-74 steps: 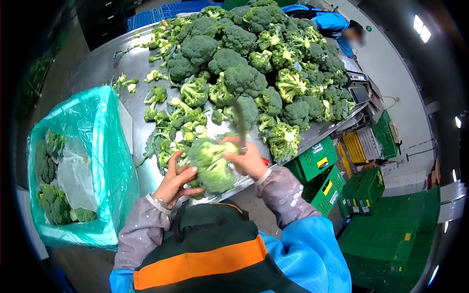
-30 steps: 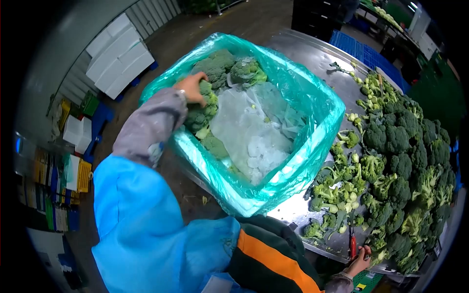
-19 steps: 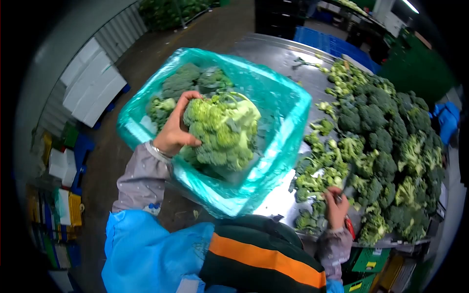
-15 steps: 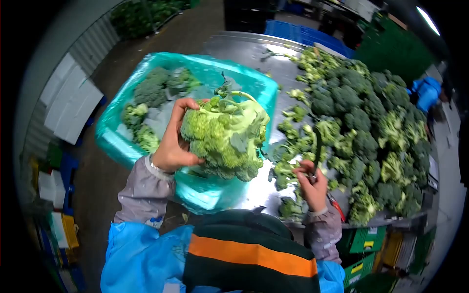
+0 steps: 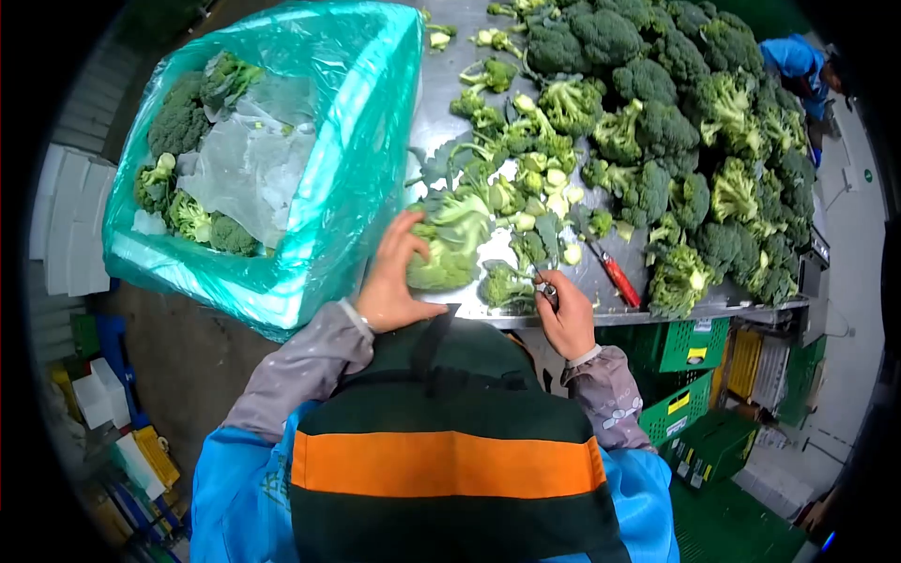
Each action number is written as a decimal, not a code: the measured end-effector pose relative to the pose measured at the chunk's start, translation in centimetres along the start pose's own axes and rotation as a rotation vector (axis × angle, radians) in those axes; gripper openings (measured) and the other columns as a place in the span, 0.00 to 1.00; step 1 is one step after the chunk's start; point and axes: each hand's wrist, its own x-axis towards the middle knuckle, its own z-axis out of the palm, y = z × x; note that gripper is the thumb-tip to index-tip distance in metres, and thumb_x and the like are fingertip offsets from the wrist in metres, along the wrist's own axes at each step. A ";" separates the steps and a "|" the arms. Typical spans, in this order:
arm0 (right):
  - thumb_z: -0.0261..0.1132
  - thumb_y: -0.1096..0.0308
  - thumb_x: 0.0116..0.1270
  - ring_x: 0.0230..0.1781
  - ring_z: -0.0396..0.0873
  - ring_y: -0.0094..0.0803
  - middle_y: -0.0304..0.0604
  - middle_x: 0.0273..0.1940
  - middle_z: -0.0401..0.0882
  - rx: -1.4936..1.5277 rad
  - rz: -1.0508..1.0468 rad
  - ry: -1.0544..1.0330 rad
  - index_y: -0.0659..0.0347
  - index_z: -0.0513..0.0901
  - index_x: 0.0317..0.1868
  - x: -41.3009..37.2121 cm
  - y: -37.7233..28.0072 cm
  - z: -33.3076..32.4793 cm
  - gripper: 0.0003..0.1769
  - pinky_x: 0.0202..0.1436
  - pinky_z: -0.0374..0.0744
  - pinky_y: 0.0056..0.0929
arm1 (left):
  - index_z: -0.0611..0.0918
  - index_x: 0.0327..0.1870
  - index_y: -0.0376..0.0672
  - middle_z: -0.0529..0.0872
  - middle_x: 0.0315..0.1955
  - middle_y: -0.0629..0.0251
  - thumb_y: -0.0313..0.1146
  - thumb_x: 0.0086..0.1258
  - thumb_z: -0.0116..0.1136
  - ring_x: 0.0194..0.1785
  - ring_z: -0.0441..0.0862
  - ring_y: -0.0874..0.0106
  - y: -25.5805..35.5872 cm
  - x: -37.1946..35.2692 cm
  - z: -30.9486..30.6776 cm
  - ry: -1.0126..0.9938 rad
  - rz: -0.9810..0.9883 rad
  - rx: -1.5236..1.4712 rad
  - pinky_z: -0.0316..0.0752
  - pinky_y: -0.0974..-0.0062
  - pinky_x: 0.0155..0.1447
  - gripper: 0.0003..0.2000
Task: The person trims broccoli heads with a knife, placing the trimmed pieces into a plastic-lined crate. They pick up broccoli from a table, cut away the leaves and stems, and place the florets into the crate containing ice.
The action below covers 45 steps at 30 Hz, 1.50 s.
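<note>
My left hand (image 5: 392, 280) grips a pale green broccoli head (image 5: 449, 246) that rests on the front edge of the steel table (image 5: 441, 111). My right hand (image 5: 566, 317) is closed around a knife (image 5: 547, 295), of which only a short stub shows above the fist. It sits beside a small broccoli piece (image 5: 507, 286). Trimmed stems and florets (image 5: 526, 183) lie just beyond both hands. To the left stands a box lined with a green plastic bag (image 5: 361, 141), holding several broccoli heads (image 5: 178, 117) and white ice or film.
A large pile of broccoli (image 5: 694, 122) covers the table's right half. A red-handled tool (image 5: 618, 278) lies near the front edge. Green crates (image 5: 690, 342) stand under the table. White foam boxes (image 5: 58, 211) are on the left. Another person in blue (image 5: 796, 58) is at the far end.
My left hand lifted a broccoli head from over the bag-lined box and brought it down to the table's front edge. My right hand, still holding the knife, dropped close beside it.
</note>
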 end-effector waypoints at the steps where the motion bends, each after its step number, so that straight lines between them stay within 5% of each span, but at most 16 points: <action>1: 0.59 0.73 0.57 0.30 0.78 0.48 0.48 0.36 0.79 0.011 0.008 -0.014 0.58 0.75 0.45 -0.6 0.5 0.3 0.14 0.32 0.74 0.37 | 0.66 0.43 0.44 0.62 0.60 0.51 0.29 0.38 0.75 0.68 0.57 0.52 0.2 -0.5 -0.5 0.061 -0.112 -0.241 0.54 0.60 0.69 0.32; 2: 0.59 0.73 0.56 0.31 0.78 0.49 0.48 0.36 0.80 0.023 0.008 -0.024 0.57 0.75 0.45 -0.9 0.8 0.6 0.14 0.33 0.74 0.38 | 0.65 0.51 0.42 0.61 0.61 0.51 0.28 0.39 0.75 0.67 0.58 0.59 -1.7 -1.2 0.6 0.206 -0.252 -0.574 0.57 0.65 0.68 0.36; 4: 0.58 0.73 0.55 0.31 0.78 0.48 0.48 0.34 0.80 -0.007 0.009 -0.054 0.56 0.75 0.45 -1.2 0.6 1.0 0.14 0.34 0.75 0.39 | 0.58 0.61 0.40 0.61 0.61 0.53 0.23 0.43 0.74 0.66 0.60 0.65 -1.9 -1.1 1.6 0.354 -0.404 -0.496 0.58 0.69 0.68 0.43; 6: 0.58 0.73 0.55 0.31 0.78 0.48 0.48 0.33 0.80 -0.036 0.019 -0.109 0.55 0.75 0.45 -1.0 0.5 1.1 0.15 0.34 0.75 0.40 | 0.52 0.67 0.37 0.64 0.60 0.55 0.21 0.44 0.72 0.64 0.64 0.67 -3.4 -1.2 2.5 0.190 -0.427 -0.287 0.62 0.70 0.66 0.48; 7: 0.57 0.73 0.54 0.31 0.79 0.48 0.47 0.33 0.80 -0.040 -0.016 -0.090 0.55 0.75 0.43 -0.9 0.5 1.3 0.14 0.33 0.76 0.40 | 0.54 0.66 0.36 0.67 0.59 0.56 0.21 0.44 0.72 0.61 0.67 0.68 -3.0 -0.8 2.7 0.083 -0.450 -0.560 0.64 0.71 0.64 0.46; 10: 0.57 0.74 0.54 0.30 0.79 0.48 0.46 0.33 0.80 -0.050 -0.055 -0.115 0.55 0.74 0.42 -0.3 -0.3 1.0 0.13 0.33 0.76 0.41 | 0.57 0.64 0.34 0.68 0.58 0.56 0.22 0.43 0.73 0.61 0.67 0.69 -3.8 0.0 2.9 0.030 -0.430 -0.247 0.64 0.71 0.64 0.45; 15: 0.58 0.72 0.56 0.29 0.78 0.50 0.47 0.34 0.79 -0.134 -0.094 -0.145 0.57 0.71 0.41 2.2 -1.5 1.3 0.12 0.31 0.75 0.44 | 0.61 0.61 0.30 0.68 0.52 0.42 0.43 0.45 0.70 0.55 0.71 0.48 0.9 3.9 2.3 -0.069 -0.604 0.219 0.68 0.64 0.58 0.44; 24: 0.56 0.71 0.57 0.28 0.78 0.55 0.56 0.26 0.78 -0.387 -0.022 -0.169 0.63 0.68 0.39 6.2 -0.6 2.7 0.10 0.31 0.74 0.51 | 0.57 0.64 0.33 0.68 0.50 0.43 0.43 0.49 0.69 0.55 0.69 0.48 0.8 4.1 4.2 -0.057 -0.620 0.295 0.67 0.62 0.58 0.44; 35: 0.51 0.77 0.58 0.31 0.79 0.57 0.61 0.29 0.78 -0.549 0.032 -0.227 0.66 0.66 0.43 8.0 1.3 4.0 0.11 0.33 0.75 0.52 | 0.57 0.66 0.34 0.66 0.52 0.45 0.39 0.49 0.69 0.57 0.66 0.49 2.2 4.9 4.0 -0.083 -0.621 0.295 0.63 0.61 0.61 0.44; 42: 0.58 0.73 0.55 0.27 0.76 0.59 0.60 0.22 0.75 -0.225 0.091 -0.118 0.61 0.68 0.44 3.6 2.5 -1.4 0.15 0.30 0.71 0.49 | 0.47 0.70 0.40 0.55 0.64 0.46 0.36 0.48 0.72 0.68 0.54 0.57 -2.1 0.2 2.2 -0.030 -0.326 -0.253 0.52 0.65 0.69 0.51; 43: 0.58 0.74 0.55 0.27 0.75 0.58 0.59 0.22 0.74 -0.188 0.087 -0.107 0.60 0.69 0.43 3.1 2.9 -1.7 0.14 0.30 0.71 0.47 | 0.44 0.71 0.45 0.49 0.67 0.47 0.34 0.50 0.71 0.70 0.50 0.61 -1.9 -0.2 1.3 -0.066 -0.479 -0.492 0.50 0.64 0.70 0.52; 45: 0.58 0.75 0.54 0.25 0.75 0.56 0.58 0.20 0.73 -0.109 0.079 -0.092 0.60 0.70 0.40 2.1 3.3 -1.8 0.11 0.28 0.71 0.44 | 0.54 0.68 0.45 0.64 0.62 0.51 0.37 0.56 0.67 0.66 0.62 0.63 -2.7 0.7 0.5 0.117 -0.927 -0.964 0.62 0.60 0.64 0.40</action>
